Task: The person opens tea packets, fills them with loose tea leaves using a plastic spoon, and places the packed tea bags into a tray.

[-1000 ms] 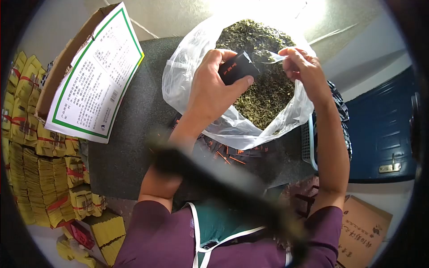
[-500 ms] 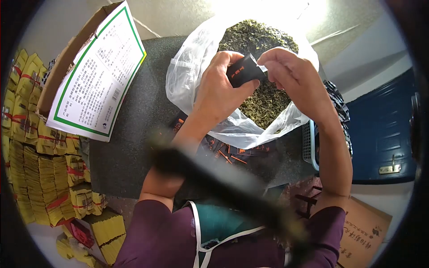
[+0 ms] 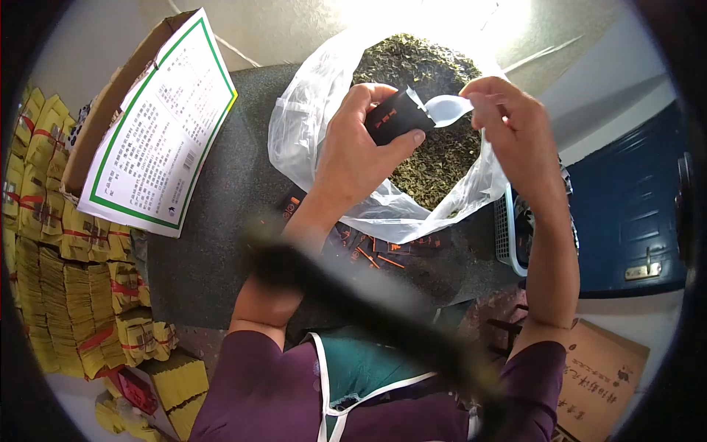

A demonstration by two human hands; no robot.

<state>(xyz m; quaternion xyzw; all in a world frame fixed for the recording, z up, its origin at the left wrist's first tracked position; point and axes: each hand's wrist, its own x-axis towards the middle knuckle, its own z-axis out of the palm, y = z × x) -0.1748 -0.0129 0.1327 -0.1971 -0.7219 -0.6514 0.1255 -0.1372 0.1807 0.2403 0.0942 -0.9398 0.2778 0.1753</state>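
Observation:
My left hand point(image 3: 353, 144) is closed around a small black packet point(image 3: 396, 118) with orange lettering, its open end turned right. In my right hand point(image 3: 519, 132) a translucent white spoon point(image 3: 449, 110) is pinched by its handle; the bowl is at the packet's opening and looks empty. Both hands are over a clear plastic bag point(image 3: 302, 121) full of dried green leaves point(image 3: 434, 173). Several flat black packets with orange print point(image 3: 383, 247) lie on the dark table point(image 3: 199, 272), below the bag and partly behind a blurred dark strip.
A cardboard box point(image 3: 110, 96) with a white, green-edged label stands at left. Beyond it are stacked yellow packets point(image 3: 59, 295). On the right are a light blue basket point(image 3: 507, 236), a dark blue door point(image 3: 626, 214) and a brown carton point(image 3: 604, 376) low down.
The spoon was over the leaves, then its bowl was at the packet's mouth, mostly hidden by my right hand. Now my right hand is drawn back to the right and the bowl shows.

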